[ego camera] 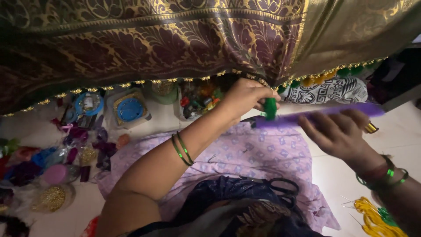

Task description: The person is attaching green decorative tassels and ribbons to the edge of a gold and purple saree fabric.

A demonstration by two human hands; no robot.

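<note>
Now left fingers [258, 103] pinch green yarn [270, 109]; right fingers [322, 127] clasp purple strip [320, 113].

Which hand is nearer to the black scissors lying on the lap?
Right. The right hand holds the purple strip just above and right of the scissors; the left hand is higher up, at the green tassel.

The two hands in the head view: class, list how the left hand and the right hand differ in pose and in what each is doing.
The left hand is closed, fingertips pinched at a green tuft by the brocade cloth's edge; the right hand is opener, fingers spread along a purple strip.
The left hand shows its back; the right hand lies partly under the strip.
The left forearm's bangles sit far from the hand; the right's sit at the wrist.
Both wear green bangles.
</note>
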